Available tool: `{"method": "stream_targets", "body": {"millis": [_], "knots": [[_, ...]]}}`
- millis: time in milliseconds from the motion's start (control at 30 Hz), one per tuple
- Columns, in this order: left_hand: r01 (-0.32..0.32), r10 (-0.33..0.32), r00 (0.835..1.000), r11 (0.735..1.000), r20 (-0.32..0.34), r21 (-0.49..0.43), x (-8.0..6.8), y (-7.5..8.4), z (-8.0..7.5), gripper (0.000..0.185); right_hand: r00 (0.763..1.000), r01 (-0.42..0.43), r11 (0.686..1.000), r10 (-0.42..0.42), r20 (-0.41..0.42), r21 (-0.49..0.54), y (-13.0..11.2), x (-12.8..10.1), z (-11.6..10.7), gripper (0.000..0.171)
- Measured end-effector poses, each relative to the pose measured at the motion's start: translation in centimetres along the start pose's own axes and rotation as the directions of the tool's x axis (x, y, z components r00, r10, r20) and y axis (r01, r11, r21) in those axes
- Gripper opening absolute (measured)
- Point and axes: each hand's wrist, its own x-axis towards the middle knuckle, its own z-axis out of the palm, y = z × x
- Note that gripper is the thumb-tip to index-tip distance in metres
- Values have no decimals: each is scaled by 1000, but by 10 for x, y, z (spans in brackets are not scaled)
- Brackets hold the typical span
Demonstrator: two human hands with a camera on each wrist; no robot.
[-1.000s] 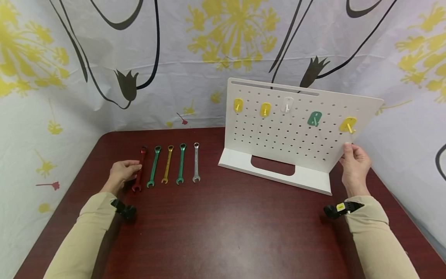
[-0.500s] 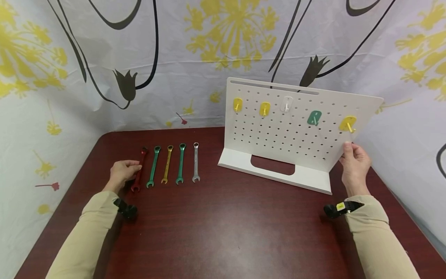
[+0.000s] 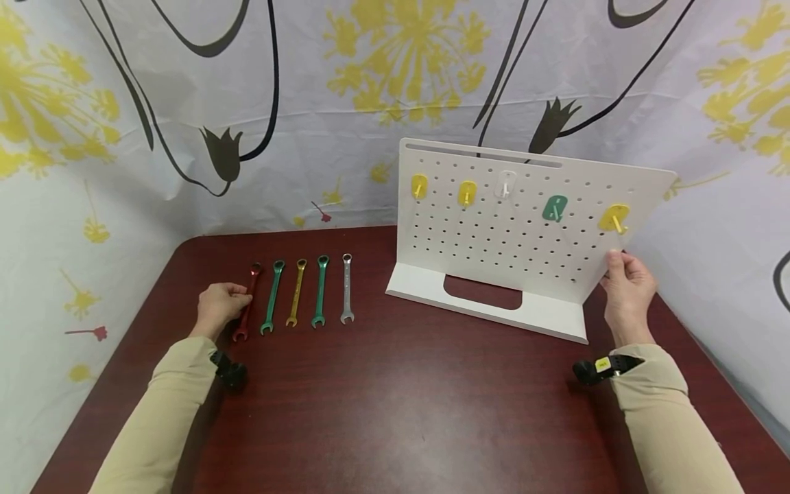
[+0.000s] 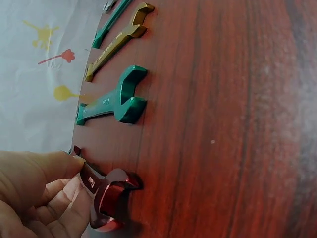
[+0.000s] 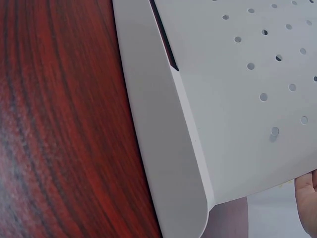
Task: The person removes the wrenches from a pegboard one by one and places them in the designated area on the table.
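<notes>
My left hand (image 3: 237,300) rests at the table's left and pinches the shaft of a red wrench (image 3: 252,281) between thumb and fingers. In the left wrist view the left hand (image 4: 74,171) holds that red wrench (image 4: 111,196) just behind its open jaw end. My right hand (image 3: 625,274) grips the right edge of an upright white pegboard (image 3: 512,247), thumb on the front face. The right wrist view shows the pegboard (image 5: 233,99) with its base and only a sliver of the right hand (image 5: 308,198).
Right of the red wrench lie a green wrench (image 3: 272,295), a gold wrench (image 3: 297,291), another green wrench (image 3: 320,289) and a silver wrench (image 3: 347,287). The pegboard carries several hooks, among them a green hook (image 3: 554,208). The dark wooden table (image 3: 401,405) is enclosed by patterned cloth.
</notes>
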Motion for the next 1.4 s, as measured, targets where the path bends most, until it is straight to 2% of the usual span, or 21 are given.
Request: {"method": "stream_targets", "body": {"millis": [367, 600, 800, 1100, 1167, 1267, 1400], "knots": [[-42, 44, 999, 996, -27, 75, 0, 4, -2, 27, 1000, -21, 1000, 21, 0, 12, 1, 2, 2, 14], [-40, 44, 998, 994, -38, 99, 2, 3, -1, 27, 1000, -9, 1000, 9, 2, -24, 2, 1, 3, 14], [-25, 31, 998, 993, -48, 116, 3, 2, 0, 26, 1000, 23, 1000, -23, 12, -9, 5, 1, 4, 14], [-29, 34, 998, 993, -48, 118, 3, 4, 0, 27, 997, -54, 997, 57, 49, -57, 1, 6, -1, 12], [-42, 50, 997, 990, -55, 131, 2, 4, -1, 29, 996, -58, 998, 58, 66, -10, -1, 7, -4, 9], [-57, 68, 995, 988, -71, 141, 2, 5, -2, 32, 997, -36, 992, 27, 71, 124, -6, 7, -10, 9], [-72, 93, 989, 983, -116, 171, 3, 13, -6, 40, 998, 35, 956, -48, 37, 290, -24, 4, -14, 14]]}}
